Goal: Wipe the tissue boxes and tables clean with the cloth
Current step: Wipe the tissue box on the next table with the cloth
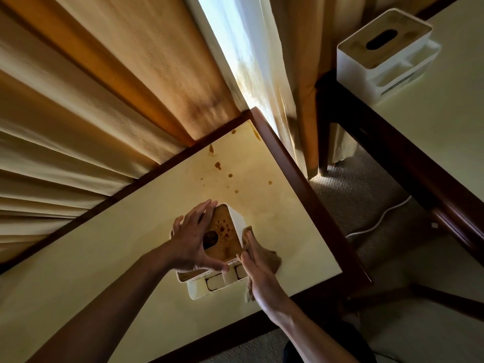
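A white tissue box with a brown-spotted wooden lid stands on the near table. My left hand lies over the lid, fingers at the far edge and thumb at the near edge, gripping it. My right hand presses a tan cloth against the box's right side. Brown stains dot the tabletop beyond the box. A second tissue box sits on the other table at the upper right.
Orange curtains hang along the far side, with a bright gap of window. Carpet with a white cable lies between the two tables. Dark wooden frames edge both tables.
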### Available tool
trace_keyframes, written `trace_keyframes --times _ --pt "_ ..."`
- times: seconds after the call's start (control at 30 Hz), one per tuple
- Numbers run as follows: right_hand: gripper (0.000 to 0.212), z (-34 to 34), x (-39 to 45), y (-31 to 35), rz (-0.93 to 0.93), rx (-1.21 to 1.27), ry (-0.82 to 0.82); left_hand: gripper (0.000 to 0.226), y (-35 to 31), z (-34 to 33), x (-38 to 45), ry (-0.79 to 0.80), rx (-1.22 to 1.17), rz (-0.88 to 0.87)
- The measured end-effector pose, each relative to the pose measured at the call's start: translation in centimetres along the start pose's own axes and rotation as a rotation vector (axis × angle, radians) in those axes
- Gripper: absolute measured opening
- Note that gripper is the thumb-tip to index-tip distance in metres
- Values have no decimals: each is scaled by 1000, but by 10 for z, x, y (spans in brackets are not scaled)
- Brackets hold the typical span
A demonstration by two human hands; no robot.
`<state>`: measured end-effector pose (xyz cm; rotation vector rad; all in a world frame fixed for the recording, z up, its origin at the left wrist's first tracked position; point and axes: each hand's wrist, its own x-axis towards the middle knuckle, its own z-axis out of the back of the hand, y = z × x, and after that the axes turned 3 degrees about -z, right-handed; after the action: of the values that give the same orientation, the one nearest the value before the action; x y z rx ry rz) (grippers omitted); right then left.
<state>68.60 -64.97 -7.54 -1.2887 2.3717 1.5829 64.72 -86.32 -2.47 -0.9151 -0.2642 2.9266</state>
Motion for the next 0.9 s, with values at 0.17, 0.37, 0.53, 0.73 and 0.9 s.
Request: trace_keyframes --times 0.17,0.37,0.53,0.73,0.9 --pt "55 12 7 0 -72 17 -66 147 0 0 0 1 -9 1" --pt "64 15 38 24 -113 9 -5 148 0 -1 1 7 -10 7" --pt "78 4 60 48 -60 -27 -5 147 -2 1 0 20 -22 12" --pt "60 0 59 47 96 -111 -29 147 -3 1 1 24 -19 14" --pt "39 2 33 37 162 -105 -34 147 -3 2 0 8 -13 -6"
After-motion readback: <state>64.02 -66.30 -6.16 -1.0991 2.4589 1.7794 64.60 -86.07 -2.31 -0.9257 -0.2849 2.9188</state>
